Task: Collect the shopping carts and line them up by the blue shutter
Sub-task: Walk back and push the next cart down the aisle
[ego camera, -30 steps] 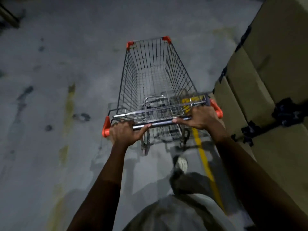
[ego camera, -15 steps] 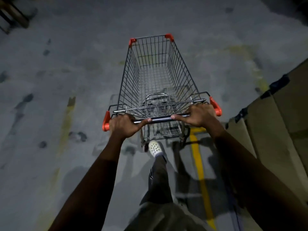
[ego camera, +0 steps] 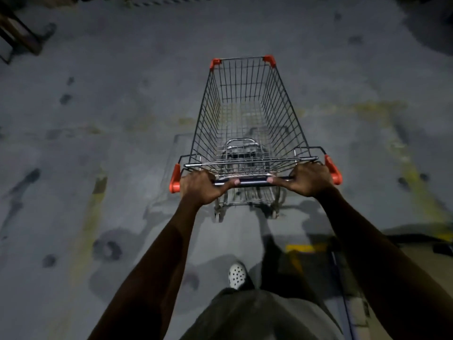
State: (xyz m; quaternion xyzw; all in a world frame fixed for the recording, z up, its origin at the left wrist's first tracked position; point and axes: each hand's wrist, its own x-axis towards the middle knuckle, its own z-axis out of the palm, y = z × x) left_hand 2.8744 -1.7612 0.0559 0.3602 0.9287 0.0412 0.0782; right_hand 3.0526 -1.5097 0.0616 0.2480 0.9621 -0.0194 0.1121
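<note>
Grey clothing fills 6 o'clock, with a white perforated shoe (ego camera: 236, 276) just above it on the concrete floor (ego camera: 98, 119). A yellow painted mark (ego camera: 306, 247) sits at 5 o'clock near the shoe. Both bare forearms reach up to the dark handle bar (ego camera: 252, 182) of the shopping cart (ego camera: 245, 114). Left hand (ego camera: 199, 187) is at the bar's 9 o'clock end, fingers curled over it, thumb lying along the bar toward centre. Right hand (ego camera: 310, 181) is at the 3 o'clock end, wrapped the same way, thumb pointing inward. Orange end caps (ego camera: 174, 179) sit just outside each hand. Cart stands centre frame, wire basket pointing to 12 o'clock, with orange corner caps (ego camera: 269, 60) on the far rim. Faded yellow lines (ego camera: 95, 192) run at 8 and 3 o'clock. A dark wooden frame (ego camera: 19, 38) is far off at 10 o'clock, too dim to identify.
</note>
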